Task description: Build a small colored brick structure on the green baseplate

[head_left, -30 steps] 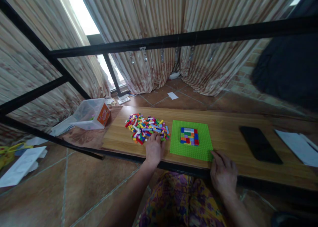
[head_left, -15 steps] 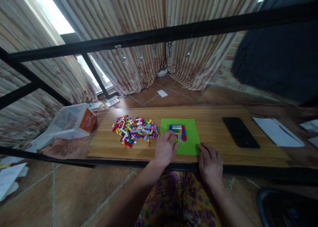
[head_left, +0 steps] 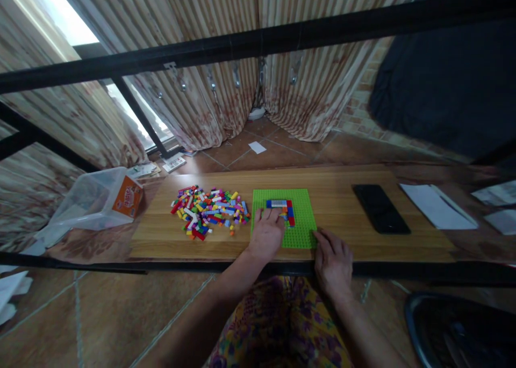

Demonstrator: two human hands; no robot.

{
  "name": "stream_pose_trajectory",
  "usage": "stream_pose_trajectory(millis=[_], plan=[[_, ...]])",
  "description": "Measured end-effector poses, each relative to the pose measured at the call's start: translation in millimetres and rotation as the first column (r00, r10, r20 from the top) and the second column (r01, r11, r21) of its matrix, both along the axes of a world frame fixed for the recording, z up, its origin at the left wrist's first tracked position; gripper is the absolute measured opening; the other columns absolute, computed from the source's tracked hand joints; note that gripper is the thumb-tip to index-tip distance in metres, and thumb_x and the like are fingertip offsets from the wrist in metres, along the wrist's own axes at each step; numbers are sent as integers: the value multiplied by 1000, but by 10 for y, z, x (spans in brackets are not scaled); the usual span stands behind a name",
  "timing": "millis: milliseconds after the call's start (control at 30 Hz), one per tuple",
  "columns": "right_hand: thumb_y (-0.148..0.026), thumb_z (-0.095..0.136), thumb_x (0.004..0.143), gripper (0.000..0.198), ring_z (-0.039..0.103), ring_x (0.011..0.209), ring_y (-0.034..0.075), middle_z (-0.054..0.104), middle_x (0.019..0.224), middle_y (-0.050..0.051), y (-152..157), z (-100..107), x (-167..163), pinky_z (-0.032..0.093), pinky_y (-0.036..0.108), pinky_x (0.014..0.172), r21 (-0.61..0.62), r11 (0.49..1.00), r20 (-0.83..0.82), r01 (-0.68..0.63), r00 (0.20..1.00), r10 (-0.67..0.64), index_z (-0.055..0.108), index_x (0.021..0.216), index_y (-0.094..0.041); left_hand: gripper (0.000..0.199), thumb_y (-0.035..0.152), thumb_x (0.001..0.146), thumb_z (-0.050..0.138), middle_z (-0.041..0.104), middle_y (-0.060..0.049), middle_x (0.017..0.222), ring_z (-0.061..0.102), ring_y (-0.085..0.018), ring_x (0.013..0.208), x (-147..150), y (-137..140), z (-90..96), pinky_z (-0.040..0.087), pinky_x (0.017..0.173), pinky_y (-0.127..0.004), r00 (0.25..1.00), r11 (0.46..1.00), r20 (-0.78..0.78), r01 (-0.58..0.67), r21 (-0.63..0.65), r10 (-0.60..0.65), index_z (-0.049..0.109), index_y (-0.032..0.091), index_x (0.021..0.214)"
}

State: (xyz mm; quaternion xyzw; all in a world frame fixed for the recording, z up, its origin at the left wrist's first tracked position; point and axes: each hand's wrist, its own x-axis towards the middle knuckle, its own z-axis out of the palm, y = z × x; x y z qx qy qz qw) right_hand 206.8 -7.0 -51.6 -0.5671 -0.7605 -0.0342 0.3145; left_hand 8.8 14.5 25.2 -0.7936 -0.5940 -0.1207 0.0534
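A green studded baseplate [head_left: 302, 240] lies on the wooden board, carrying a small block of blue, white and red toy bricks [head_left: 291, 213] joined in a frame shape. My left hand [head_left: 266, 232] reaches over the plate's left part, palm down. Its fingers are stretched out and rest on the left side of the joined bricks, hiding some of them; no brick shows in its grasp. At the near right corner of the baseplate, my right hand [head_left: 334, 259] has its fingertips on the edge, holding it. Left of the plate spreads a pile of loose coloured bricks [head_left: 213, 209].
A black phone [head_left: 381, 209] and white paper with a pen [head_left: 439, 207] lie to the right. Past the board's left end stands a clear plastic tub [head_left: 94, 196] with an orange label. A dark metal bar [head_left: 242, 44] crosses in front of the curtains.
The view has shifted slightly, moving everything left in the picture. My left fingers have flattened a little over the bricks. My right hand stays at the plate's corner.
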Motion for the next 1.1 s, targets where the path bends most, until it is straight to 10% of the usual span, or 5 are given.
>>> stream_pose_trajectory(millis=[367,867,1100], plan=[[-22,42,93,34,50,110,25,60,121,11,8,-9,-5,41,41,92,-3,1000,-20,-14,1000,14,60,122,-19,22,10,90,45,60,-10,114,49,-26,109,51,130,276,29,106,-60,968,983,-207,110,-145,-139,67,13,92],[-20,41,92,36,49,112,26,60,122,11,15,-6,0,40,42,93,-2,1000,-22,-16,1000,16,59,123,-19,10,16,85,57,63,-7,108,52,-25,106,-25,93,165,27,108,-58,995,995,-72,69,-77,-74,66,18,83],[-22,41,93,35,49,110,26,59,122,11,3,-12,-4,39,42,93,-26,1000,-31,-10,999,9,60,123,-19,29,26,84,61,61,-7,119,51,-26,112,-91,-10,61,30,107,-56,998,999,55,10,-53,-7,60,20,112]])
